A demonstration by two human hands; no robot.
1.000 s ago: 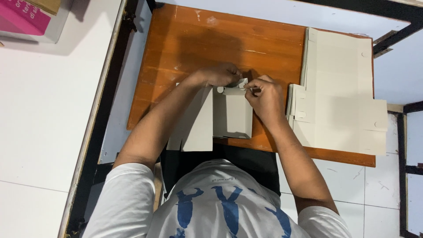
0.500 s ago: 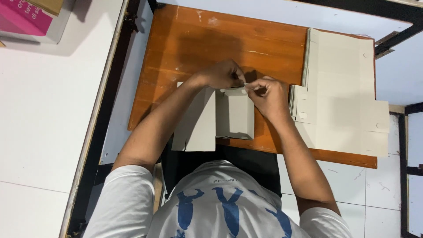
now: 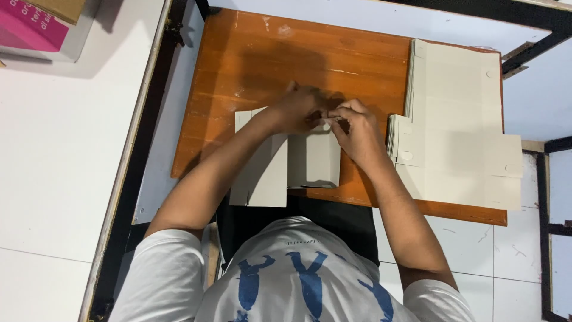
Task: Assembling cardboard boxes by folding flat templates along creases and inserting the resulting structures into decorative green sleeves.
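On the orange-brown wooden worktop [image 3: 250, 71] in front of me, both of my hands meet at the far end of a partly folded grey cardboard box [image 3: 313, 160]. My left hand [image 3: 298, 110] is curled over the box's upper edge, its fingers pinching the card there. My right hand [image 3: 356, 128] comes in from the other side, its fingertips closed on a small flap at the same edge, so the two hands nearly touch. The box lies near the worktop's near edge, at its middle. One of its panels stands up as a squarish wall, and a flat flap [image 3: 259, 179] spreads out to the left under my left forearm, reaching slightly past the near edge.

To the right of my right hand lies a stack of flat grey box blanks [image 3: 459, 119], die-cut and unfolded, with small round tabs showing along its left side. The stack covers the right end of the worktop and hangs a little over its near edge. It lies just beside the box, and I cannot tell whether my right wrist touches it.

A white surface [image 3: 65, 149] runs along the left, with a pink package [image 3: 30, 27] at its far corner. White floor tiles [image 3: 512, 238] show at the lower right.
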